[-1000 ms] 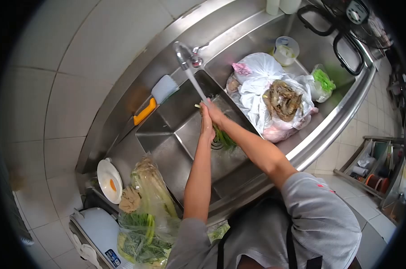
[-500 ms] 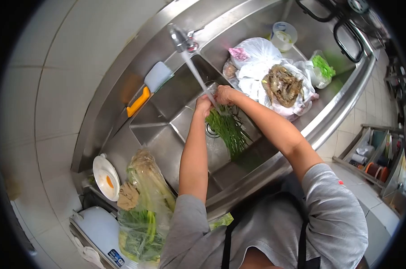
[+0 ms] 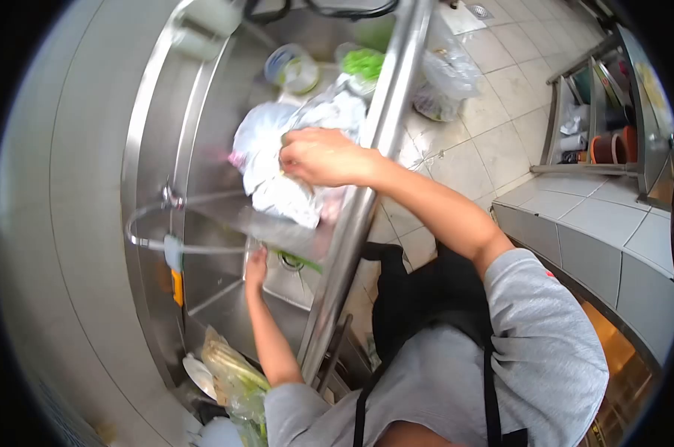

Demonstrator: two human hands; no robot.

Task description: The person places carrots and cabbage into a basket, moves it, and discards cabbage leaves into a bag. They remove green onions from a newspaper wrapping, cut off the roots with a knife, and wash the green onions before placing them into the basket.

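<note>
My left hand (image 3: 256, 270) is down in the sink basin, closed round one end of a bunch of thin green onions (image 3: 298, 259). The stalks trail right across the basin near the drain; part of them is hidden or blurred. Water from the curved tap (image 3: 137, 240) runs towards this hand. My right hand (image 3: 318, 156) hovers over white plastic bags (image 3: 266, 141) in the neighbouring basin. Its fingers are curled together, and what they hold, if anything, is hidden.
A plastic tub (image 3: 292, 71) and a bag of bright green vegetable (image 3: 363, 65) sit in the far basin. An orange-handled cleaver (image 3: 176, 287) leans at the sink's back ledge. Bagged leafy stalks (image 3: 233, 361) lie nearby. Another plastic bag (image 3: 445, 82) is on the right.
My right hand has left the green onions and moved up over the white bags. My left hand stays on the bunch in the basin. The view has turned to the right.
</note>
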